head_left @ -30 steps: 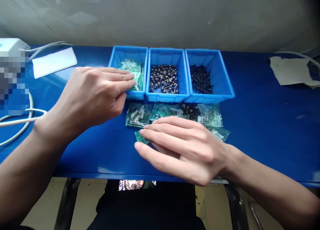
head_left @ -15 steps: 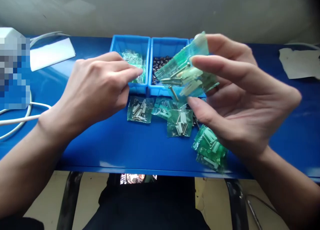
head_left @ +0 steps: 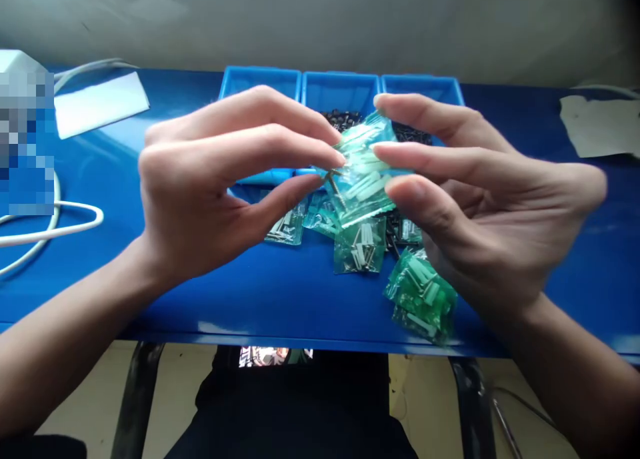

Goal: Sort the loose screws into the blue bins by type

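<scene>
A clear green plastic packet point(head_left: 367, 172) of screws and white wall plugs is held up above the table, between my two hands. My right hand point(head_left: 490, 186) grips its right side between thumb and fingers. At the packet's left edge, the thumb and fingers of my left hand point(head_left: 225, 172) pinch it. Below lie more such packets: one flat in the middle point(head_left: 360, 246), one half behind it point(head_left: 321, 216), one partly covered by my left hand point(head_left: 287, 226). A small pile of packets point(head_left: 423, 289) sits near my right wrist. Dark screws point(head_left: 397, 232) show beside the middle packet.
Three blue bins stand in a row at the back: a left bin point(head_left: 260, 78), a middle bin point(head_left: 340, 89) with dark small parts, and a right bin point(head_left: 423, 89) with dark screws. White card point(head_left: 103, 106) and cable point(head_left: 75, 231) lie left; torn paper point(head_left: 600, 126) lies right.
My left hand has come away from the left bin, moved right and taken hold of the packet's left edge. My right hand has tilted the packet and lowered it slightly.
</scene>
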### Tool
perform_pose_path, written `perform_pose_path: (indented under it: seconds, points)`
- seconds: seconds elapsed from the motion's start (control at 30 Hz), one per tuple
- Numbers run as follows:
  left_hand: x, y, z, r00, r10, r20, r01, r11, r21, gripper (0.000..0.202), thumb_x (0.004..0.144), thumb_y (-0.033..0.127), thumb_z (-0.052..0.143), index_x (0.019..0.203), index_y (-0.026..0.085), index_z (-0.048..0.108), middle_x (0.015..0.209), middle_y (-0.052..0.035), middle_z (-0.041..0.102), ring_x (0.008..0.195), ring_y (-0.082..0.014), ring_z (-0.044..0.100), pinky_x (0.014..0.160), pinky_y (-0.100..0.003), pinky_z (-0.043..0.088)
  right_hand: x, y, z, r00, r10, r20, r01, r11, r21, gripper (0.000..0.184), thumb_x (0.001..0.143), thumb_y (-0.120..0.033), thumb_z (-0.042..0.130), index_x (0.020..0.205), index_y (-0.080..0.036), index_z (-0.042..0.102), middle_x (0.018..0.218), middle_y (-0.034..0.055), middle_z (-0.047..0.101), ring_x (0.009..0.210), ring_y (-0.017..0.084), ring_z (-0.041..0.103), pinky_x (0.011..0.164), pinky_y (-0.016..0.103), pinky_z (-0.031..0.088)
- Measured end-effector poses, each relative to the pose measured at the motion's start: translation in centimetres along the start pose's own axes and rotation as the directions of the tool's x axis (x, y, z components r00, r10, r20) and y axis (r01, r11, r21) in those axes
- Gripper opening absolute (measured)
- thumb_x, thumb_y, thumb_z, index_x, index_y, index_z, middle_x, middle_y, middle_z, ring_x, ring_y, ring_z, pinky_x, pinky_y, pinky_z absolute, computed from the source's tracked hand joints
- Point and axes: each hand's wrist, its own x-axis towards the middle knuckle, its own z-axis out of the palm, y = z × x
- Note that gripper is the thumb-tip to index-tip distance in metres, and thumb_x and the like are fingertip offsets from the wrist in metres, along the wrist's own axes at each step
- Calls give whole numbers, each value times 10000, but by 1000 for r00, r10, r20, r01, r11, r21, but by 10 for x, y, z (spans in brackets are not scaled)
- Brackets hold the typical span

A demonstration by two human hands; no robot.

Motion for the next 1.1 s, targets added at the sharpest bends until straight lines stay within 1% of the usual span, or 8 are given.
perform_pose_path:
  seconds: [0.13,0.27,0.37,0.53,0.7,0.83,0.93,1.1]
  points:
    - [0,-5,0,998,11,-55,-8,999,47,184,1018,251,775,1197,293,791,1147,21,810,1053,-167,789,918,-324,677,2,2,-3,995,-28,96,30,999,-26,302,899,-210,873,1199,-183,845,1456,99,712,1198,294,770,804,380,742]
    - [-5,-8,1,995,69,-65,-62,992,109,305,998,218,793,1292,301,774,1129,-9,798,991,-155,759,855,-300,651,1,6,-3,971,-219,98,233,955,-181,162,918,-182,858,1075,-217,840,1063,26,828,833,167,758,664,321,653]
    - [-7,-7,2,994,78,-78,-68,991,119,425,1001,164,759,1416,249,730,1162,-41,778,1029,-157,746,892,-286,647,1,4,1,994,-97,42,101,990,-102,198,951,-155,819,1144,-200,812,867,-9,805,668,128,734,589,267,645]
    - [-3,-7,5,980,183,-82,-168,972,161,508,988,147,722,1487,225,671,1539,-81,630,1373,-281,670,1069,-434,671,6,4,3,996,87,-20,-85,992,97,324,984,-121,759,1299,-181,714,1394,65,727,667,108,757,489,253,630]
    - [-4,-10,11,959,256,-119,-242,963,121,322,932,149,834,1250,173,792,1294,-88,789,1244,-284,737,967,-466,702,5,7,1,993,101,55,-114,941,320,144,1010,-174,735,1144,-165,789,865,22,803,589,177,757,404,267,593]
    - [-5,-12,13,964,-73,-257,70,997,-20,176,954,230,859,1124,187,841,988,-7,833,886,-161,798,799,-321,712,2,4,0,998,61,16,-62,995,75,285,1090,-194,593,1296,-281,769,1070,23,812,804,184,789,591,313,675]
    - [-2,-9,14,909,-355,-218,279,908,-314,270,955,275,878,1217,244,820,944,44,824,762,-110,792,701,-229,710,2,10,-5,985,-173,15,173,964,-202,540,985,-95,716,1473,-325,694,1352,49,736,995,200,762,748,326,689]
    - [3,0,14,926,-375,-45,298,799,-523,491,946,292,886,1410,284,727,843,50,790,649,-107,760,543,-193,639,2,21,-14,945,-310,104,326,864,-383,355,970,-169,776,1309,-272,809,1432,132,656,1110,245,735,826,369,684]
